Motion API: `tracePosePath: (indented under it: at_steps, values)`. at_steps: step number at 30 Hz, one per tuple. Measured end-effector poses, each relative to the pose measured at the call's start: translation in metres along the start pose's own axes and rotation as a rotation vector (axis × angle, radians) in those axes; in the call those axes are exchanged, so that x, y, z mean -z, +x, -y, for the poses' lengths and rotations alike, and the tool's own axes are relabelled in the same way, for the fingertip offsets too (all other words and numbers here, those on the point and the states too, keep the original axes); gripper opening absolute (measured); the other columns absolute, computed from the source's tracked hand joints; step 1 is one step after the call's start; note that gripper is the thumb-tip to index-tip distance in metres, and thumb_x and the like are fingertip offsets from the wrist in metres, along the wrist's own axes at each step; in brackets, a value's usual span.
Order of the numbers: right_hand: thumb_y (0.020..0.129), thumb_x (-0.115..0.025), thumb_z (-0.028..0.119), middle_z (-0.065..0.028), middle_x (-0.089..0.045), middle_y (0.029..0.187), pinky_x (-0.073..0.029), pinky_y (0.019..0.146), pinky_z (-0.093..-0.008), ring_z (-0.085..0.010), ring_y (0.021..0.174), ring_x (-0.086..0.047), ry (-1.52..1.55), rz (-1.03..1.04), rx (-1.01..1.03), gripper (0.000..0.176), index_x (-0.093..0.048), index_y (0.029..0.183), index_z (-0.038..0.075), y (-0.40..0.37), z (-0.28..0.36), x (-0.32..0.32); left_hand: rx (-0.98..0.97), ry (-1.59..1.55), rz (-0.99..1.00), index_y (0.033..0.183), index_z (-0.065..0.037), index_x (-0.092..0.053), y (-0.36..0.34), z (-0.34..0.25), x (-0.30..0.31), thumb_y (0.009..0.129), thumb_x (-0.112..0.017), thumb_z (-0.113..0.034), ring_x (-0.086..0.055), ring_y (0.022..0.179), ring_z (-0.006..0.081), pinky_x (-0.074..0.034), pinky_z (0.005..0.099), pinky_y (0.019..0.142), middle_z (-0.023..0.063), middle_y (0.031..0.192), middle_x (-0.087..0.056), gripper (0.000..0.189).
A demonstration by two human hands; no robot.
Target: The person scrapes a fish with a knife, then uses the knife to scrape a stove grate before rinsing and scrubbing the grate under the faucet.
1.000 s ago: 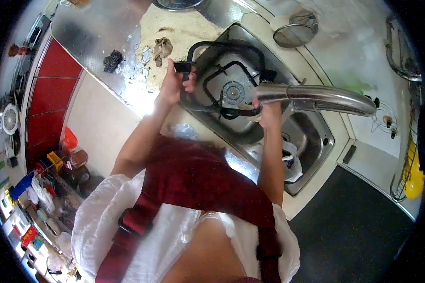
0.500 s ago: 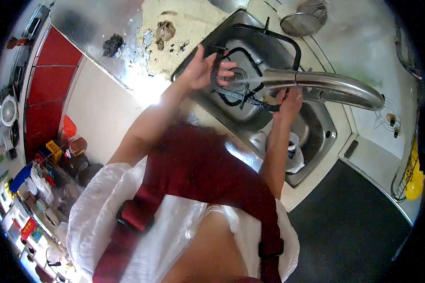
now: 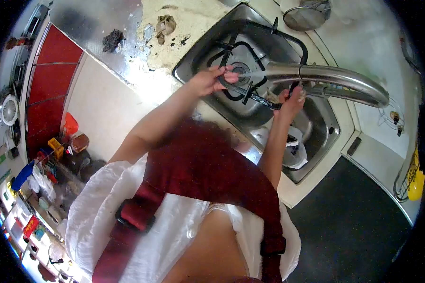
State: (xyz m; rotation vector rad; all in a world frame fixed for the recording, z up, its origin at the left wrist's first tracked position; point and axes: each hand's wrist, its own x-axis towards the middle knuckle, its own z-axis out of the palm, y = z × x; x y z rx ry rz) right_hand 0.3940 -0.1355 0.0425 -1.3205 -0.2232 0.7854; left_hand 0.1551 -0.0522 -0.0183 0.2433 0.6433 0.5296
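Observation:
A black stove grate (image 3: 259, 100) is held over the left basin of the steel sink (image 3: 193, 59), under the metal faucet (image 3: 335, 75), from which water runs. My left hand (image 3: 211, 80) has its fingers closed round the grate's near left bar, beside the water stream. At the grate's right side, my right hand (image 3: 291, 101) grips the bar below the faucet. A second black grate frame (image 3: 293, 37) shows in the basin behind, partly overlapped by the first. The round drain (image 3: 240, 70) is visible between the bars.
A dark scouring pad (image 3: 112, 41) and a crumpled brown cloth (image 3: 165, 27) lie on the counter at the left. A mesh strainer (image 3: 304, 18) rests behind the sink. In the right basin is a white plastic bag (image 3: 296, 153) with something dark.
My left hand has gone from spread fingers beside a raised bar to closed fingers on the grate. The grate has shifted and tilted slightly. My right hand keeps its hold.

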Motion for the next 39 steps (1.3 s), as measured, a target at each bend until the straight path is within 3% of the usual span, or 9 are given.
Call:
tracePosePath:
  at_steps: [7, 12, 16, 18, 21, 27, 31, 34, 39]
  values:
    - [0.091, -0.056, 0.029, -0.0031, -0.052, 0.069, -0.036, 0.042, -0.0219, -0.0101, 0.054, -0.048, -0.119, -0.199, -0.006, 0.031, -0.042, 0.112, 0.012, -0.009, 0.016, -0.013, 0.077, 0.314, -0.01, 0.111, 0.001, -0.052, -0.007, -0.022, -0.006, 0.096, -0.043, -0.026, -0.065, 0.089, 0.0268, -0.055, 0.0382, 0.078, 0.0171, 0.099, -0.064, 0.032]
    - [0.089, -0.056, 0.017, -0.001, -0.047, 0.061, -0.035, 0.043, -0.0215, -0.0089, 0.053, -0.046, -0.123, -0.145, 0.123, 0.015, -0.045, 0.095, 0.008, -0.001, 0.011, -0.007, -0.128, 0.781, -0.248, 0.089, -0.005, -0.055, -0.001, -0.014, -0.022, 0.094, -0.046, -0.034, -0.06, 0.06, 0.0153, -0.047, 0.0277, 0.047, 0.0092, 0.082, -0.062, 0.031]
    - [0.088, -0.058, 0.017, -0.0016, -0.047, 0.058, -0.034, 0.044, -0.0247, -0.0087, 0.051, -0.043, -0.287, -0.134, 0.121, 0.024, -0.046, 0.104, 0.004, -0.002, -0.008, 0.006, -0.356, 0.696, -0.391, 0.088, -0.006, -0.054, 0.014, -0.009, -0.05, 0.094, -0.045, -0.033, -0.056, 0.058, 0.0131, -0.043, 0.0289, 0.046, 0.0059, 0.066, -0.057, 0.03]
    - [0.088, -0.058, 0.017, -0.0019, -0.047, 0.058, -0.034, 0.044, -0.0247, -0.009, 0.051, -0.043, -0.31, -0.141, 0.098, 0.026, -0.046, 0.107, 0.003, -0.005, -0.02, 0.012, -0.257, 0.126, -0.252, 0.093, -0.006, -0.051, 0.014, -0.013, -0.066, 0.095, -0.044, -0.031, -0.05, 0.053, 0.0131, -0.043, 0.0282, 0.051, 0.003, 0.058, -0.05, 0.026]
    - [0.088, -0.057, 0.017, -0.0037, -0.049, 0.063, -0.035, 0.046, -0.0226, -0.0093, 0.053, -0.044, -0.437, -0.255, 0.068, 0.029, -0.049, 0.109, -0.001, 0.01, -0.067, 0.031, -0.321, 0.216, -0.021, 0.097, -0.008, -0.048, 0.001, -0.024, -0.073, 0.096, -0.043, -0.032, -0.038, 0.046, 0.0121, -0.042, 0.0294, 0.052, 0.0001, 0.054, -0.042, 0.025]
    - [0.09, -0.052, 0.019, -0.003, -0.054, 0.082, -0.042, 0.066, -0.0298, -0.0158, 0.071, -0.049, -0.62, 0.161, 0.301, 0.018, -0.053, 0.095, 0.001, 0.003, -0.112, 0.003, -0.344, 0.164, 0.05, 0.084, -0.009, -0.043, -0.03, -0.052, -0.109, 0.096, -0.042, -0.035, -0.028, 0.044, 0.0095, -0.029, 0.0262, 0.044, -0.0023, 0.051, -0.031, 0.028]
    - [0.093, -0.05, 0.029, -0.0038, -0.054, 0.097, -0.038, 0.085, -0.0301, -0.0168, 0.092, -0.05, 0.046, 0.162, -0.312, 0.031, -0.053, 0.105, 0.0, 0.03, -0.131, -0.03, -0.43, 0.435, -0.086, 0.082, -0.009, -0.042, -0.048, -0.059, -0.124, 0.094, -0.046, -0.035, -0.029, 0.043, 0.0089, -0.026, 0.0269, 0.041, -0.0023, 0.052, -0.034, 0.028]
    - [0.091, -0.049, 0.043, -0.0044, -0.056, 0.103, -0.04, 0.084, -0.0308, -0.0174, 0.096, -0.05, -0.455, 0.362, -0.268, 0.048, -0.051, 0.117, 0.002, 0.008, -0.087, -0.065, -0.498, 0.42, -0.143, 0.081, -0.009, -0.042, -0.067, -0.074, -0.136, 0.093, -0.048, -0.034, -0.031, 0.044, 0.009, -0.027, 0.0262, 0.042, -0.002, 0.053, -0.036, 0.028]
    - [0.086, -0.047, 0.058, -0.0073, -0.046, 0.128, -0.037, 0.092, -0.0372, -0.0184, 0.112, -0.045, -0.362, 0.277, -0.624, 0.064, -0.042, 0.131, 0.013, -0.014, -0.018, -0.11, -0.627, 0.351, -0.149, 0.086, -0.009, -0.044, -0.095, -0.103, -0.132, 0.093, -0.046, -0.036, -0.033, 0.045, 0.0111, -0.028, 0.027, 0.043, -0.0011, 0.055, -0.035, 0.029]
